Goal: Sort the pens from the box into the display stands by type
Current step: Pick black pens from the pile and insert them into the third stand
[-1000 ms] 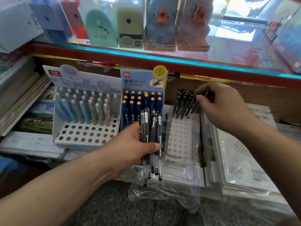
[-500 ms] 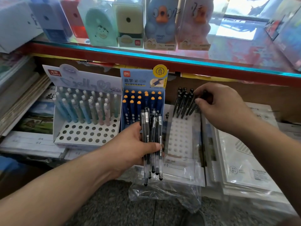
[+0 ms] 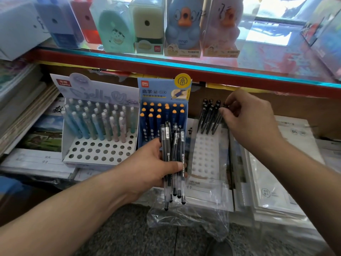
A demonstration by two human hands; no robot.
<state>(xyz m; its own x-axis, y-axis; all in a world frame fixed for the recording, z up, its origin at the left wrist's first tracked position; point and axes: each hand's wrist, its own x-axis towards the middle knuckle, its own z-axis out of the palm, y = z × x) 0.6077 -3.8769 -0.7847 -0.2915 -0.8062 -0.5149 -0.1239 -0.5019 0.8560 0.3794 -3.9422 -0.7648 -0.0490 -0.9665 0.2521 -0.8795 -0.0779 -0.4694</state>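
My left hand (image 3: 149,165) grips a bundle of several black pens (image 3: 173,159), tips pointing down, in front of the blue stand. My right hand (image 3: 247,117) pinches the top of one black pen (image 3: 218,120) that stands at the right end of the back rows of the white perforated stand (image 3: 206,156). Several more black pens (image 3: 207,117) stand beside it in that stand. The blue stand (image 3: 162,111) holds dark blue pens with orange tops. The left white stand (image 3: 99,150) holds pastel pens in its back rows.
A crumpled clear plastic bag (image 3: 186,217) lies on the grey floor below the pen bundle. Stacks of notebooks (image 3: 273,183) and paper packs flank the stands. A red-edged glass shelf (image 3: 184,69) with boxed sharpeners hangs just above the stands.
My right hand has shifted slightly left and down along the black pen it pinches in the white stand. The left hand and its bundle have stayed still.
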